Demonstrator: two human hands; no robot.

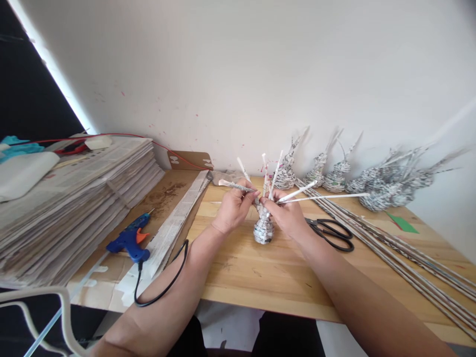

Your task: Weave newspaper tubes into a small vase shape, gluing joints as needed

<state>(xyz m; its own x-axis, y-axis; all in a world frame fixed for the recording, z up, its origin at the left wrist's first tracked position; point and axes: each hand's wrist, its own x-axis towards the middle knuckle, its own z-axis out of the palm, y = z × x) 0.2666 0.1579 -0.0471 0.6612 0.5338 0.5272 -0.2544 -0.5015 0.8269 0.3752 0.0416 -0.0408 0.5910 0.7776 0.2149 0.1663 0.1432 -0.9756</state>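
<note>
A small woven paper figure [264, 231], made from rolled newspaper strips, stands upright on the wooden table between my hands. Several pale paper tubes [278, 171] fan out from its top. With thumb and fingers closed, my left hand [235, 204] pinches a paper tube [234, 185] at the figure's upper left. My right hand [285, 212] is closed around the figure's neck on the other side, its thumb pressed against the weave. A long thin tube [330, 197] sticks out to the right beyond that hand. My fingers partly hide the neck.
Black-handled scissors [332, 233] lie right of my right hand, beside long paper tubes [386, 253]. Finished-looking woven figures [336, 173] line the wall. On the left are a blue glue gun [130, 240] with its cord near my forearm, newspaper strips [178, 213] and a tall newspaper stack [92, 198].
</note>
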